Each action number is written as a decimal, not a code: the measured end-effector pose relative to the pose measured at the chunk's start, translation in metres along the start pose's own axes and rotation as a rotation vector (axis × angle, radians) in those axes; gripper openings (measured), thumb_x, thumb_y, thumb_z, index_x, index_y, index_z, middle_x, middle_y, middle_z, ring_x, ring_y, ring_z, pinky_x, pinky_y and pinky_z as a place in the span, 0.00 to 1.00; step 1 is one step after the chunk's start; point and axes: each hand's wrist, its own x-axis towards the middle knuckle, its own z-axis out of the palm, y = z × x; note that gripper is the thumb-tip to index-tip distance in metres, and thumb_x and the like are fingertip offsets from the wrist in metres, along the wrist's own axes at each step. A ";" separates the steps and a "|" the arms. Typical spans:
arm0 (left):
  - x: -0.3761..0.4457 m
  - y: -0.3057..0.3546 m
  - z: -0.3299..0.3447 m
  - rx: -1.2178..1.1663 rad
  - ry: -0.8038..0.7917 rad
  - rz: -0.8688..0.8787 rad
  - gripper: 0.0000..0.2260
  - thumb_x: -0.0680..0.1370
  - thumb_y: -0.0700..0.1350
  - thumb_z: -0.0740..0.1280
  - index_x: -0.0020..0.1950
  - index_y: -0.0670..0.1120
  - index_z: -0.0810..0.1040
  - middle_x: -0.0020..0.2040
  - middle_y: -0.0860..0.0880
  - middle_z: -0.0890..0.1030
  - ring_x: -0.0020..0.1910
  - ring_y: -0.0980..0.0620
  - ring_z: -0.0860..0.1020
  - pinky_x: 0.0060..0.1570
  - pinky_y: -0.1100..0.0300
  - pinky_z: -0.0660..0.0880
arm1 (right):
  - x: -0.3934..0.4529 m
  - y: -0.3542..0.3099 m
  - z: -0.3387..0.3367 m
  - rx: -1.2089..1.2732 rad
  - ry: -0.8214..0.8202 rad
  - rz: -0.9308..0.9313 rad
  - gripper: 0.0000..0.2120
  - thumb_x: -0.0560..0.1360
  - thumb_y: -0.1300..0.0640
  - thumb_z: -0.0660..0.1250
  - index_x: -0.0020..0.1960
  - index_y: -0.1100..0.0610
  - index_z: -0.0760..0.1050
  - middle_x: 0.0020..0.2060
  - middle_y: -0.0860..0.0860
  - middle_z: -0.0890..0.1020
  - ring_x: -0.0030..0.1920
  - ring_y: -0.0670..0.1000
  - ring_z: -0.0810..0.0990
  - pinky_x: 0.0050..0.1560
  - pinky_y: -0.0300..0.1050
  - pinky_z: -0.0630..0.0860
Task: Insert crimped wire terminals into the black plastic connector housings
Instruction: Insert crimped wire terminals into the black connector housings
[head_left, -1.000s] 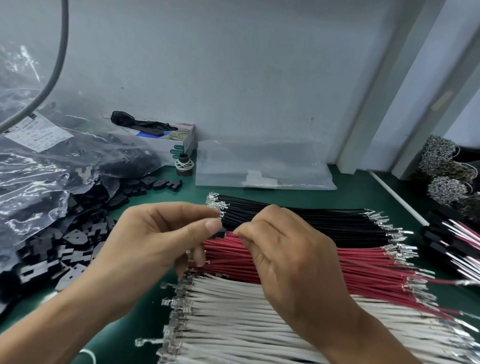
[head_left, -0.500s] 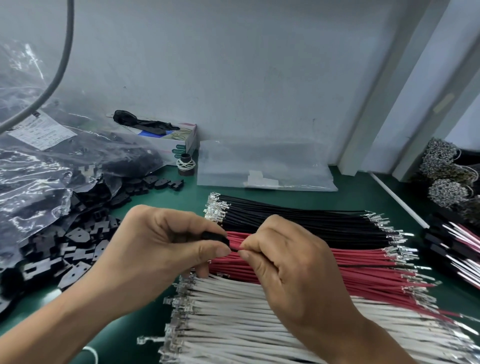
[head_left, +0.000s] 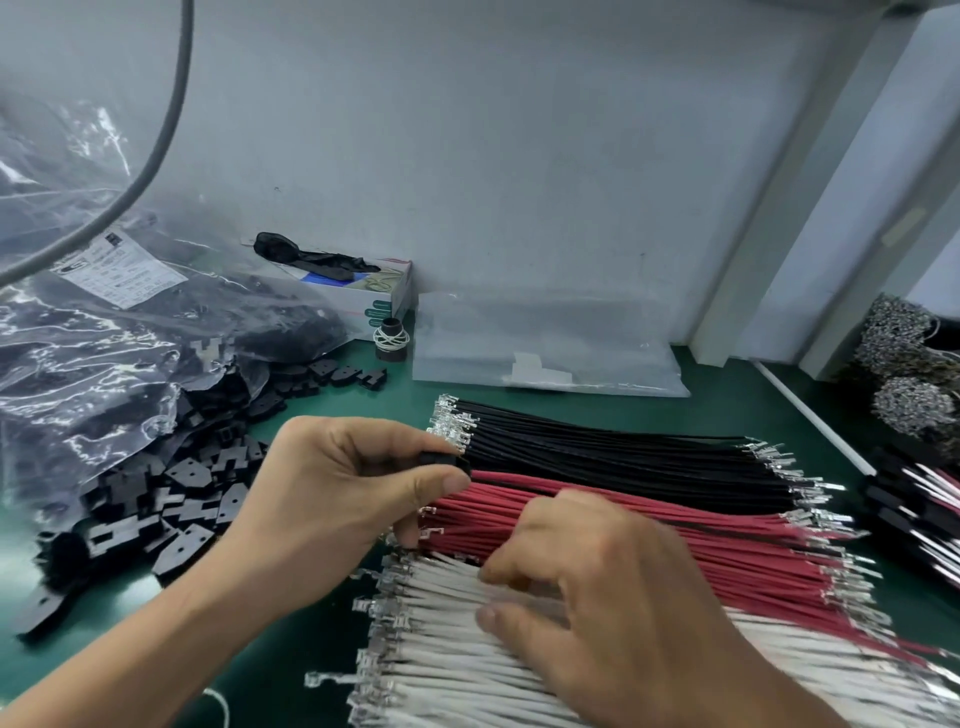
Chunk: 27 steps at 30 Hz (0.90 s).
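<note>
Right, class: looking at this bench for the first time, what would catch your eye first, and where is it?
Three stacked bands of wires fill the middle: black wires farthest, red wires next, white wires nearest. Above them the left hand pinches a small black housing, while the right hand reaches into the white ones. Loose black housings spill from a plastic bag at left.
</note>
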 end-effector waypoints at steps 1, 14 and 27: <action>0.001 0.000 0.000 0.013 -0.002 0.001 0.07 0.66 0.44 0.80 0.43 0.50 0.89 0.27 0.45 0.83 0.20 0.57 0.75 0.23 0.71 0.70 | -0.001 0.000 0.003 0.033 -0.058 0.036 0.15 0.71 0.36 0.65 0.51 0.42 0.81 0.43 0.38 0.77 0.47 0.39 0.73 0.43 0.34 0.68; 0.006 -0.005 -0.007 -0.014 -0.024 -0.100 0.12 0.63 0.46 0.81 0.45 0.50 0.89 0.30 0.38 0.83 0.25 0.49 0.77 0.22 0.63 0.70 | 0.002 0.008 -0.007 0.224 0.189 0.095 0.05 0.77 0.51 0.63 0.48 0.46 0.78 0.43 0.42 0.76 0.44 0.47 0.77 0.42 0.40 0.73; 0.004 -0.002 -0.006 -0.080 -0.067 -0.101 0.12 0.63 0.44 0.81 0.45 0.47 0.89 0.32 0.40 0.84 0.25 0.50 0.79 0.23 0.63 0.71 | 0.002 0.012 -0.001 0.036 0.443 -0.008 0.03 0.75 0.56 0.71 0.45 0.52 0.83 0.40 0.43 0.77 0.37 0.46 0.78 0.33 0.46 0.76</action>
